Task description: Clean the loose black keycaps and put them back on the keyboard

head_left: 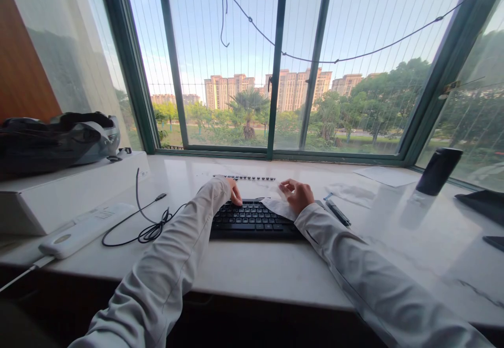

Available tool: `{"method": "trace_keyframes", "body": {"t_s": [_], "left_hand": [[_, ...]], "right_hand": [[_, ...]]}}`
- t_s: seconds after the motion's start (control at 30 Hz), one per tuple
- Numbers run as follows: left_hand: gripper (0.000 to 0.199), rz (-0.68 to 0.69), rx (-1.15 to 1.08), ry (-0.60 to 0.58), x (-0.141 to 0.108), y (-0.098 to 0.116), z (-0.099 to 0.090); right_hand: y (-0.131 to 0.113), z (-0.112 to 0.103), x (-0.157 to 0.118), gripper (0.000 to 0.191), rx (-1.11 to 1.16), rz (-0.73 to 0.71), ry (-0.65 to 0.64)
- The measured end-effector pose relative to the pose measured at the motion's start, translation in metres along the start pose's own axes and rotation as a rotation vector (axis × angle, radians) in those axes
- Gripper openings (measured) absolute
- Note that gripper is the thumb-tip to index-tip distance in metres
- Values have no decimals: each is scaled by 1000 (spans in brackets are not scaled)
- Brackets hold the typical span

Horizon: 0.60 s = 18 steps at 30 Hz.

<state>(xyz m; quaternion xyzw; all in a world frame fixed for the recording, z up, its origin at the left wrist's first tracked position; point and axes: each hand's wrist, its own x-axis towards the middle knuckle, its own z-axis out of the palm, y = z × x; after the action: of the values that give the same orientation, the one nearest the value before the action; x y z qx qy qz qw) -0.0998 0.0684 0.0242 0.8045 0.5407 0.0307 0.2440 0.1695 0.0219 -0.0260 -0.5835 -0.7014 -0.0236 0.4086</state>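
A black keyboard [255, 222] lies on the white marble counter in front of me. My left hand [235, 191] is bent over its far left part, fingers curled down against it; the sleeve and wrist hide part of the grip. Above the keyboard's right side, my right hand [298, 194] has its fingertips pinched together on a thin white tissue [279, 207]. Part of this tissue drapes over the upper right keys. Behind the keyboard runs a row of small black pieces [255, 178], like the spiral binding of a notepad.
Right of the keyboard lie a dark pen-like object [337, 212] and a clear crumpled wrapper [352, 194]. A black cylinder [439, 171] stands farther right. To the left are a coiled black cable [151, 231], a white power strip [84, 231] and a white box [35, 206] under a dark bag [59, 140].
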Motion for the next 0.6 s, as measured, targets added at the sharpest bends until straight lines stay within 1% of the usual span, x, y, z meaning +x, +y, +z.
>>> {"method": "trace_keyframes", "body": {"t_s": [0.13, 0.2, 0.4, 0.47, 0.6], "left_hand": [[30, -4, 13, 23, 4, 1, 2], [30, -14, 21, 15, 6, 1, 3], [38, -87, 102, 15, 19, 0, 2], [41, -100, 128, -8, 22, -1, 3], [43, -90, 152, -91, 25, 1, 6]], "right_hand": [[-1, 0, 0, 28, -5, 0, 8], [-1, 0, 0, 28, -4, 2, 5], [-2, -1, -1, 29, -10, 13, -9], [-2, -1, -1, 29, -8, 8, -1], [1, 1, 0, 29, -10, -10, 9]]}}
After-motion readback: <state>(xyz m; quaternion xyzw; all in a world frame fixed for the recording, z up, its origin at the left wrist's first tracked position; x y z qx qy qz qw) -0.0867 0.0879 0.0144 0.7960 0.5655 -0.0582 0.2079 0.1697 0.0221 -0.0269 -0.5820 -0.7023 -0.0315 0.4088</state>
